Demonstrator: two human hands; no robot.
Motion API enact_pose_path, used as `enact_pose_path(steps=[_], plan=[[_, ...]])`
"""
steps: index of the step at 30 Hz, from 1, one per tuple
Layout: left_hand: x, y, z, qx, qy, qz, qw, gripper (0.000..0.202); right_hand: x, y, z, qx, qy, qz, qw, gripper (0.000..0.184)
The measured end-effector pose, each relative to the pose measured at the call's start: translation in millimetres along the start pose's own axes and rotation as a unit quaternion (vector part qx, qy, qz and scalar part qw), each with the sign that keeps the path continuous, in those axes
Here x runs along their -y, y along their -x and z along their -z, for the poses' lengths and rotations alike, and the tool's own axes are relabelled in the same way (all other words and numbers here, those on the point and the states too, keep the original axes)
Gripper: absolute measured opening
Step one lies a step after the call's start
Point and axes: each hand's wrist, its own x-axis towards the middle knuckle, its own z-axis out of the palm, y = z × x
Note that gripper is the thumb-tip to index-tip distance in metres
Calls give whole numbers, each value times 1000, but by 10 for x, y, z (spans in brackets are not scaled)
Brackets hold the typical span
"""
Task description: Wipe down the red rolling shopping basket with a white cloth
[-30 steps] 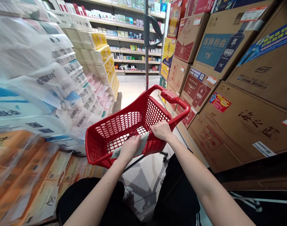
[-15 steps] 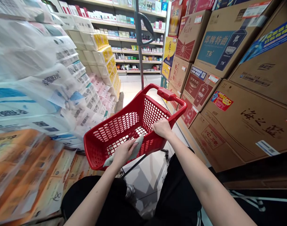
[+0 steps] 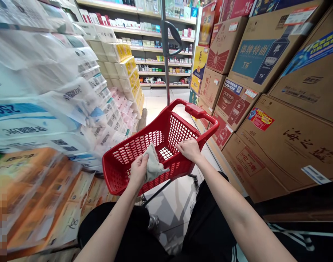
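Observation:
A red plastic shopping cart (image 3: pixel 180 168) stands before me, its basket walls full of square holes. My left hand (image 3: pixel 139 168) pinches a greyish-white cloth (image 3: pixel 155 165) over the near rim, toward the basket's left end. Part of the cloth hangs down over that near side. Farther right, my right hand (image 3: pixel 188 149) is closed around the near rim, close to the handle end. The cart's red handle (image 3: pixel 200 112) rises beyond it, and a grey pole with a loop grip (image 3: pixel 172 40) stands behind the cart.
Plastic-wrapped tissue packs (image 3: pixel 59 105) are stacked high on the left, with orange packs (image 3: pixel 46 196) below. Liquor cartons (image 3: pixel 297 142) form a wall on the right. Shelves of small boxed goods (image 3: pixel 152 49) span the back. White floor tiles (image 3: pixel 155 95) lie between.
My left hand has turned upward, and the cloth, earlier lying along the near rim, is now bunched to the right of that hand. My right hand keeps its hold on the rim.

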Motion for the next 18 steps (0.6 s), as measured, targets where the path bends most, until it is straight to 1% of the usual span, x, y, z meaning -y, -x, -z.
enact_pose_path(steps=[3, 5, 7, 8, 10, 12, 14, 16, 18], plan=[[49, -29, -85, 6, 15, 12, 1000, 51, 238, 120, 22, -35, -130, 26, 991, 37], [65, -51, -180, 3, 40, 8, 999, 51, 482, 238, -42, -58, -212, 65, 973, 41], [42, -59, -271, 7, 68, 11, 998, 53, 724, 355, -161, -66, -243, 86, 964, 53], [13, -55, -301, 16, 74, 15, 997, 54, 821, 405, -227, -76, -248, 81, 962, 55], [-78, -32, -300, 55, 55, 14, 997, 57, 928, 479, -341, -101, -257, 47, 960, 51], [-187, -3, -216, 126, -11, -10, 992, 56, 901, 523, -403, -128, -261, 18, 957, 46], [-264, 15, -77, 210, -115, -55, 969, 52, 753, 546, -409, -165, -254, -16, 953, 44], [-262, 21, 59, 233, -226, -96, 941, 49, 534, 550, -384, -211, -225, -77, 948, 44], [-178, 25, 144, 243, -328, -100, 907, 46, 319, 537, -367, -239, -173, -142, 945, 44]])
